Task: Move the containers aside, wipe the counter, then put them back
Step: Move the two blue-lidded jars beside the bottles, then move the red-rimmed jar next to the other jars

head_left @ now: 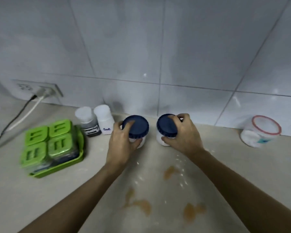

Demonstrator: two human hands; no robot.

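Note:
Two white jars with dark blue lids stand near the back of the beige counter [74,190]. My left hand [121,143] is wrapped around the left jar [138,126], fingers over its lid and side. My right hand [183,137] grips the right jar [165,125] the same way. Both jars look upright. Orange stains [141,206] and white specks lie on the counter in front of the jars, between my forearms.
A green tray of green-lidded boxes [52,147] sits at the left. A grey-labelled shaker [87,121] and a white salt shaker [104,120] stand by the tiled wall. A red-rimmed tub [260,133] is at the right. Cables run from a wall socket [39,89].

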